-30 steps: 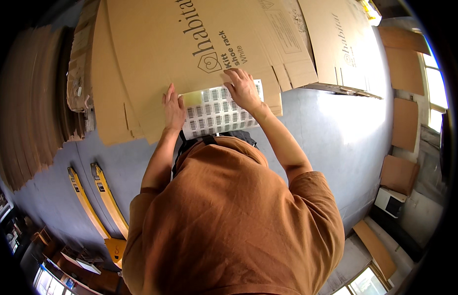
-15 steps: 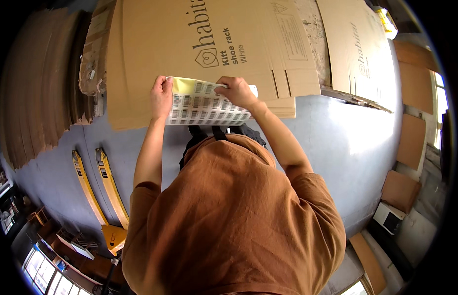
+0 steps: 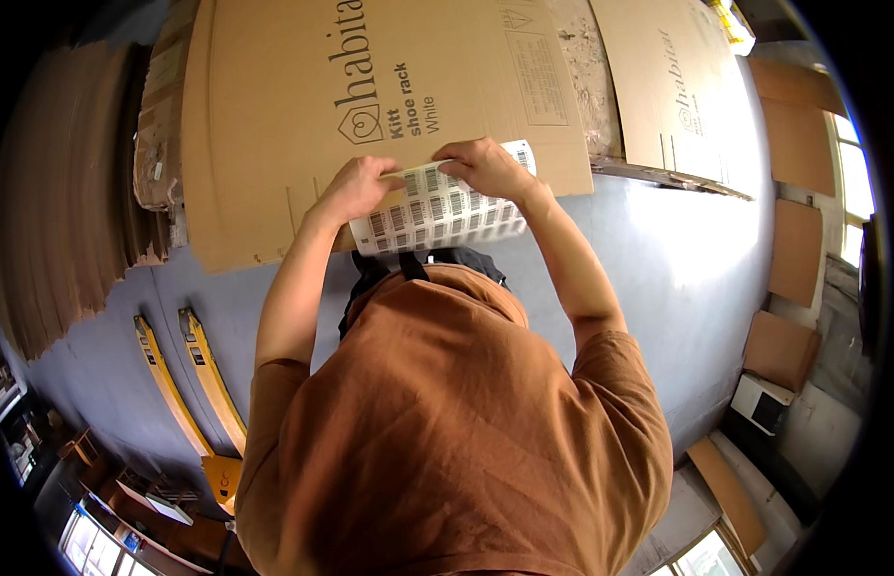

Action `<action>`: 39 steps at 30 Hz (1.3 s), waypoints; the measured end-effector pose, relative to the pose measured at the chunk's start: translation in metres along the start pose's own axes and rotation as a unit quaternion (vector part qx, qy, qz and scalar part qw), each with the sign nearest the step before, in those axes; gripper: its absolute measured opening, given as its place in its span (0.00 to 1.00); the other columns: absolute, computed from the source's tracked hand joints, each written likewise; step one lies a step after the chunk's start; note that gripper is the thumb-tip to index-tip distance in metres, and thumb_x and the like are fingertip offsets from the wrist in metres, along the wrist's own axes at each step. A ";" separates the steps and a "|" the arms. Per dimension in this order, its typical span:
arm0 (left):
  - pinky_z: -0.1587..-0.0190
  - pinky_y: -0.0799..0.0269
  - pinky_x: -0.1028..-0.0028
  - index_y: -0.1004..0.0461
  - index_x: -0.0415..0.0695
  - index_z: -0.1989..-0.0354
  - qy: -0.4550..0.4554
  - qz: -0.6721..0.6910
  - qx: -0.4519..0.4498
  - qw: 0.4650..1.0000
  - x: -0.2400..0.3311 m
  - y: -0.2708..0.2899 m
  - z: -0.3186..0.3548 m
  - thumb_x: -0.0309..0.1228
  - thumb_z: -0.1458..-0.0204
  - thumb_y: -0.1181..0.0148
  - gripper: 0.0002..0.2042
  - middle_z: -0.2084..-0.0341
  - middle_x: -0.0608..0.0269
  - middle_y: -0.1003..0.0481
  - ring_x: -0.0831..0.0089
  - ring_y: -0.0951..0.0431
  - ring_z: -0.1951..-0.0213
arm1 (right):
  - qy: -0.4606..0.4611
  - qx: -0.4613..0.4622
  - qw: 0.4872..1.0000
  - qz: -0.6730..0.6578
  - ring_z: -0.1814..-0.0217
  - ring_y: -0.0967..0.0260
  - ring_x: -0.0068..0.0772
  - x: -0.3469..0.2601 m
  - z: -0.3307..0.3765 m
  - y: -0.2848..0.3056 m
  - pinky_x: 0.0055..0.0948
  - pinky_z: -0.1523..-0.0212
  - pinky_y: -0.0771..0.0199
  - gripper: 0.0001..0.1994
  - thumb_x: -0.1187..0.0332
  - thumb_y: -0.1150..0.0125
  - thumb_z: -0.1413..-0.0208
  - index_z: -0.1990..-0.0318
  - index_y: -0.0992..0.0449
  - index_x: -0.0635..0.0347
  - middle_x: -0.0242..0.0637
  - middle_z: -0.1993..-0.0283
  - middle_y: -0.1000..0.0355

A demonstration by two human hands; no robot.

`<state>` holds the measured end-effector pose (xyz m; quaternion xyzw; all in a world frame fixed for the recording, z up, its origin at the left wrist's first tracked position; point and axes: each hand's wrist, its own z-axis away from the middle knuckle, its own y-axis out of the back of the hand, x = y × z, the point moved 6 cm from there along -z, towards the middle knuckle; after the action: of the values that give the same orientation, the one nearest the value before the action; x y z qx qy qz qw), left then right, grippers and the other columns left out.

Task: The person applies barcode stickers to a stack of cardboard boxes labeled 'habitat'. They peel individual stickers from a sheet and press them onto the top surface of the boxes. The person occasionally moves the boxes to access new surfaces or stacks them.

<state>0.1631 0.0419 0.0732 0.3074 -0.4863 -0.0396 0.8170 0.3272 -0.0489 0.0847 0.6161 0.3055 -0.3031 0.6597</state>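
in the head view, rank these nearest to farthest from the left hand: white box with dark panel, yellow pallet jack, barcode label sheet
1. Barcode label sheet, right at the left hand
2. Yellow pallet jack, lower left
3. White box with dark panel, far right

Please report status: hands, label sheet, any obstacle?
Right hand pinching label sheet at upper edge; left hand at upper-left corner, grip unclear. Sheet overlaps cardboard in view. No obstruction visible.
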 end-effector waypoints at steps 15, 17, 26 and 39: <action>0.63 0.29 0.71 0.21 0.38 0.63 0.068 0.042 -0.069 0.994 -0.039 -0.040 -0.051 0.31 0.47 0.38 0.10 0.72 0.53 0.21 0.74 0.22 0.69 | 0.101 0.176 0.979 -0.011 0.49 0.31 0.39 0.014 0.022 0.005 0.37 0.50 0.30 0.05 0.76 0.37 0.52 0.67 0.24 0.59 0.34 0.55 0.28; 0.60 0.29 0.67 0.21 0.39 0.63 0.138 -0.043 -0.074 0.987 -0.039 -0.037 -0.050 0.32 0.48 0.39 0.09 0.70 0.52 0.21 0.64 0.21 0.66 | 0.039 0.215 0.961 -0.168 0.50 0.32 0.44 0.034 0.015 0.031 0.36 0.51 0.28 0.05 0.79 0.40 0.49 0.64 0.26 0.63 0.41 0.54 0.30; 0.42 0.37 0.60 0.23 0.41 0.72 -0.187 -0.151 0.017 0.970 0.025 -0.080 -0.093 0.29 0.51 0.37 0.05 0.42 0.58 0.32 0.58 0.34 0.41 | -0.092 0.065 0.991 0.072 0.40 0.41 0.47 0.179 -0.061 0.053 0.41 0.38 0.40 0.11 0.61 0.44 0.44 0.60 0.22 0.56 0.42 0.46 0.34; 0.37 0.47 0.60 0.21 0.43 0.71 -0.106 -0.208 -0.026 0.972 0.016 -0.095 -0.134 0.31 0.51 0.37 0.05 0.33 0.63 0.41 0.60 0.43 0.35 | -0.128 0.061 0.978 0.153 0.40 0.42 0.44 0.177 -0.073 0.024 0.42 0.40 0.39 0.09 0.61 0.38 0.49 0.62 0.21 0.51 0.39 0.47 0.35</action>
<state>0.3036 0.0210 -0.0111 0.3740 -0.4944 -0.2538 0.7425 0.4551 0.0216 -0.0417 0.6509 0.1012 -0.2931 0.6929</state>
